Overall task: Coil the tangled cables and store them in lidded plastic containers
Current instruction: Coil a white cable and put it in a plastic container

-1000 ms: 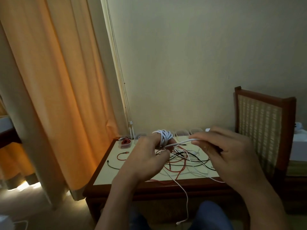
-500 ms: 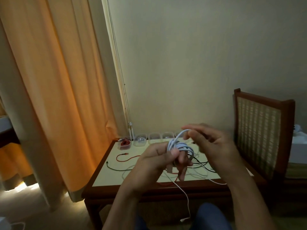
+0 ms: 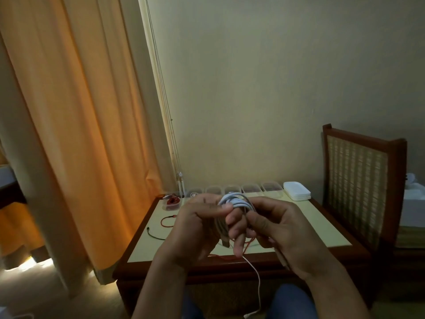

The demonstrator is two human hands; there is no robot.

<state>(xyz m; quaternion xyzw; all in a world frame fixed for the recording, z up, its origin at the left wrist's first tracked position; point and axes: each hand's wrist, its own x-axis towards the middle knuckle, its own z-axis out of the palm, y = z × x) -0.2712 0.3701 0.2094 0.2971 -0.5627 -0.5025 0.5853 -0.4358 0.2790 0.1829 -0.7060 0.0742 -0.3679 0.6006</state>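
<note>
A white cable is wound in loops around the fingers of my left hand, which grips the coil above the table. My right hand pinches the same cable just right of the coil. The cable's loose tail hangs down past the table's front edge to a plug near my knees. Red and black cables lie on the table, mostly hidden behind my hands. A row of clear plastic containers lines the table's far edge; the leftmost one holds a red cable.
A stack of white lids sits at the right end of the container row. A wooden chair with a woven back stands right of the table. An orange curtain hangs at the left, a plain wall behind.
My right hand has come down from above the coil to beside it, laying another loop on. Both hands sit lower and closer together over the table.
</note>
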